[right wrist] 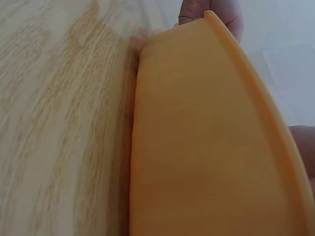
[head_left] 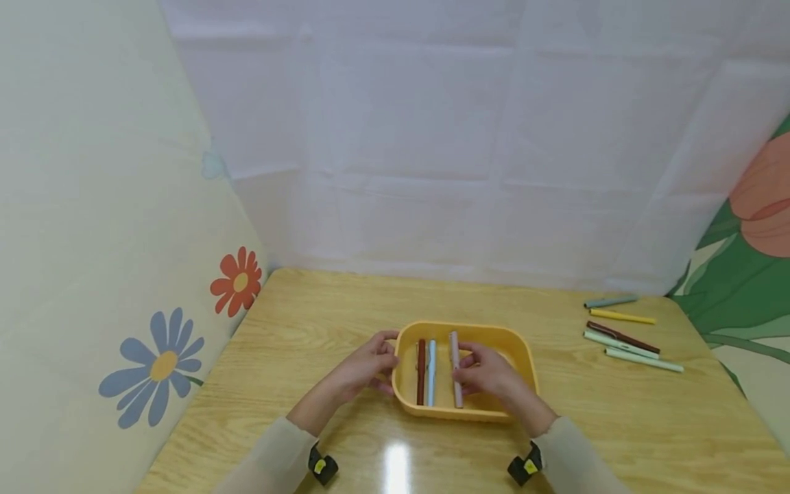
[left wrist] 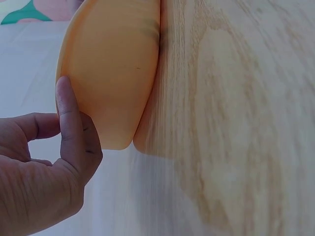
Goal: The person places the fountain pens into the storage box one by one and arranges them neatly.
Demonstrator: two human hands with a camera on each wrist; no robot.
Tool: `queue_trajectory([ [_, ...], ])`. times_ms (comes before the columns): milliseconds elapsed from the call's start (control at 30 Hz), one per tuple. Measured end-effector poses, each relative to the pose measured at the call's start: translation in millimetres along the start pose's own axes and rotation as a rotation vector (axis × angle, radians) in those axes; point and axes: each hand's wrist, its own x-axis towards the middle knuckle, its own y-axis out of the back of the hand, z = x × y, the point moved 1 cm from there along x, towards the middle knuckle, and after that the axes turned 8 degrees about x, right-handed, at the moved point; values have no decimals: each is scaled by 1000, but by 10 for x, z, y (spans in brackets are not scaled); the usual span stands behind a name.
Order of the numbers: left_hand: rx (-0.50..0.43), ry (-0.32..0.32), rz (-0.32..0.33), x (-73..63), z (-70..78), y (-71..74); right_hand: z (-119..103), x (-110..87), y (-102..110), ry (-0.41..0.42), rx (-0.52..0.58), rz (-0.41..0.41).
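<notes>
A yellow-orange plastic tray (head_left: pixel 524 351) with raised walls rests on the wooden table. My left hand (head_left: pixel 370 363) holds its left rim, thumb and fingers on either side of the wall, as the left wrist view shows (left wrist: pixel 59 162). Inside the tray lie a dark red-brown pen (head_left: pixel 421 374) and a light blue pen (head_left: pixel 431 374), side by side and lengthwise away from me. To their right, my right hand (head_left: pixel 490 374) pinches a pale mauve pen (head_left: pixel 455 363) with thumb and fingers. The tray wall (right wrist: pixel 197 123) hides most of the right hand in the right wrist view.
At the table's right lie several loose pens: a grey-green pen (head_left: pixel 611 300), a yellow pen (head_left: pixel 622 316), a dark brown pen (head_left: pixel 632 339) and two pale green pens, one nearer me (head_left: pixel 644 360). A white cloth (head_left: pixel 432 151) hangs behind; flowered cloth flanks both sides.
</notes>
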Motion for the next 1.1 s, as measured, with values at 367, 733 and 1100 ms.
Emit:
queue_trajectory([
  [367, -12, -3, -9, 14, -25, -6, -23, 30, -109, -39, -48, 21],
  [733, -1, -8, -13, 51, -22, 7, 7, 58, -173, -79, -106, 46],
  [1100, 13, -20, -25, 37, -16, 5, 11, 94, -254, -87, -174, 31],
])
